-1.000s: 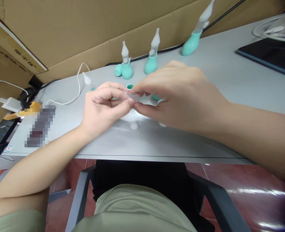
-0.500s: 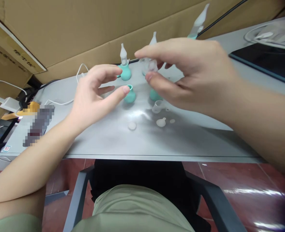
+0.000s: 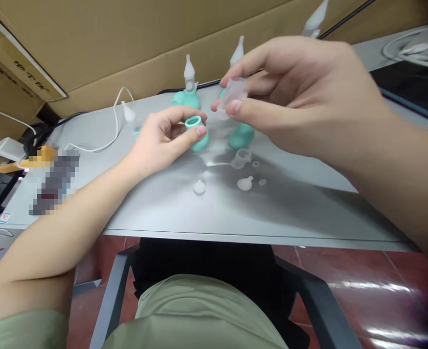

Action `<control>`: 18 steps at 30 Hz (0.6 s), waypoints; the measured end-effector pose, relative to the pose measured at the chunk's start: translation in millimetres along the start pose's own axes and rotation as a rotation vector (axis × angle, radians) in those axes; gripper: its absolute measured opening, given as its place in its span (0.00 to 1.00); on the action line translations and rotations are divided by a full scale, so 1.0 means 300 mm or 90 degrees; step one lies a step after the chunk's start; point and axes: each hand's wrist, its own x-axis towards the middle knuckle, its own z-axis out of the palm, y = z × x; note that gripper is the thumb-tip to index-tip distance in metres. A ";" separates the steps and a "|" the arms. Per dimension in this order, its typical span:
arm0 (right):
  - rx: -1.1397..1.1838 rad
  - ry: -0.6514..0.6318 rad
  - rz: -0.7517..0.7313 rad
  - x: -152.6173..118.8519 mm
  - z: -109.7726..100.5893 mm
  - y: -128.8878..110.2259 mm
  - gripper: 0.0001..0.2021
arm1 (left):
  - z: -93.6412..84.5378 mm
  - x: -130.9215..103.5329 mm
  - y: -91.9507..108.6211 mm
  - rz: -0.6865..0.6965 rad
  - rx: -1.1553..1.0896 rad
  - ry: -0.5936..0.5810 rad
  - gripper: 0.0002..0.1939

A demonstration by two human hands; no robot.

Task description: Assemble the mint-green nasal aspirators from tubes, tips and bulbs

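Fingers and thumb of my left hand [image 3: 166,138] close round a teal bulb [image 3: 199,140] with its round opening facing up. To the right and a little higher, my right hand [image 3: 290,92] pinches a clear plastic cup-like part [image 3: 235,93] between thumb and fingers, above the table. Below that hand another teal bulb [image 3: 242,136] rests on the table. Nearer me lie a clear ring-shaped part [image 3: 243,156], a white round piece with a tab [image 3: 245,183], a similar white piece [image 3: 199,187] and a small pale disc [image 3: 262,182].
Behind my hands stand a teal bulb with a white nozzle [image 3: 189,77] and further white nozzles [image 3: 237,51]. A cardboard wall [image 3: 126,43] runs along the back. A white cable [image 3: 116,116] and charger [image 3: 10,149] are at left, a dark flat device [image 3: 413,89] at right.
My left hand has moved right and closed on the teal bulb. My right hand has shifted slightly up and right, and the clear part it holds is tilted differently.
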 end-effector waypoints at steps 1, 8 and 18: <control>-0.036 0.000 -0.027 -0.001 0.003 -0.001 0.13 | -0.004 -0.005 0.006 0.000 -0.027 0.018 0.23; 0.025 0.017 -0.011 -0.007 0.039 -0.011 0.11 | -0.015 -0.026 0.028 -0.143 -0.173 -0.008 0.37; 0.171 0.014 0.109 -0.011 0.063 -0.024 0.09 | -0.007 -0.045 0.095 -0.158 -0.177 -0.089 0.28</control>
